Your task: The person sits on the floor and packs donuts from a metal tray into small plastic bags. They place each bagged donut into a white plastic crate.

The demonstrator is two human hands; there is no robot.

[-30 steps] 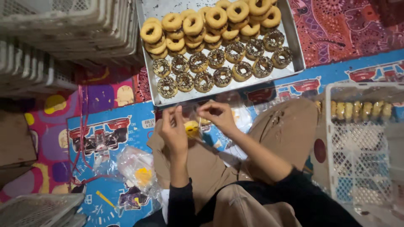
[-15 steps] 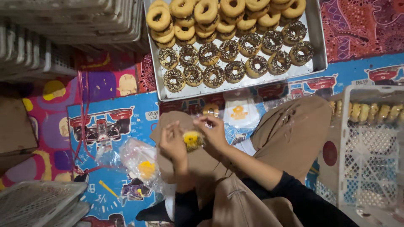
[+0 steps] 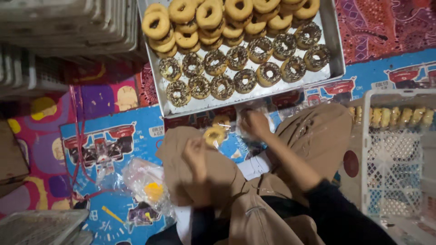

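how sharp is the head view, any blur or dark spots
Head view: the doughnut tray is fairly crisp and evenly lit; the left hand and right hand smear with motion blur, as does the doughnut between them; the white crate looks soft; the bottom edge falls into shadow.

A tray (image 3: 329, 54) of doughnuts (image 3: 236, 45) lies on the floor mat (image 3: 113, 136) ahead of the person's knees. Between tray and knees, a bagged doughnut (image 3: 214, 135) sits just beside the left hand (image 3: 196, 156), with the right hand (image 3: 255, 124) to its right. A basket (image 3: 365, 149) stands at the right, stacked trays (image 3: 63, 27) at the upper left, and a crumpled bag (image 3: 147, 183) left of the knees.
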